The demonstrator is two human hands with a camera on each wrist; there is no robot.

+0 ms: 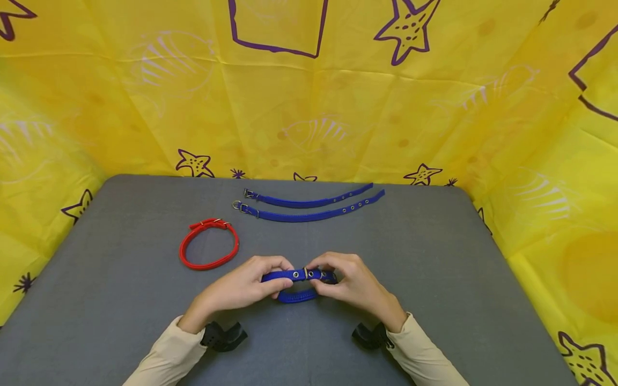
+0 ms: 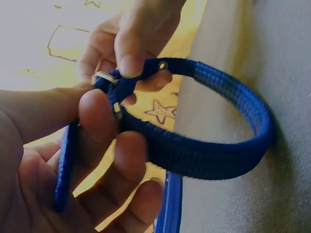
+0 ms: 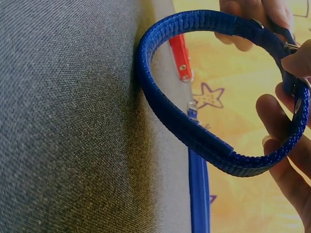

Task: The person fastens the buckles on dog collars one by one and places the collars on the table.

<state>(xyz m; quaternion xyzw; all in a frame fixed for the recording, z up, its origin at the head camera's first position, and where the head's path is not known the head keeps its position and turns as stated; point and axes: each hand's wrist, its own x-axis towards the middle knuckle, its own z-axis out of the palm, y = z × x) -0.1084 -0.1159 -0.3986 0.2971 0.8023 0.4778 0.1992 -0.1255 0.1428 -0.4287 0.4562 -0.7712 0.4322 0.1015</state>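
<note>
Between both hands a blue pet collar (image 2: pixel 204 153) is bent into a loop, its strap run through a brass-coloured buckle (image 1: pixel 306 274). My left hand (image 1: pixel 248 284) pinches the strap just left of the buckle, thumb in front and fingers behind. The right hand (image 1: pixel 352 281) pinches the collar at the right of the buckle, over the eyelets. In the left wrist view the strap's loose end (image 2: pixel 63 170) hangs across the left palm. The right wrist view shows the padded part of the loop (image 3: pixel 180 114) curving away from the fingers.
A buckled red collar (image 1: pixel 209 265) lies on the grey table (image 1: pixel 120 300) to the left, beyond the left hand. Farther back, two unbuckled blue collars (image 1: pixel 304 203) lie stretched side by side. Yellow printed cloth (image 1: pixel 270 107) stands behind the table and along its sides.
</note>
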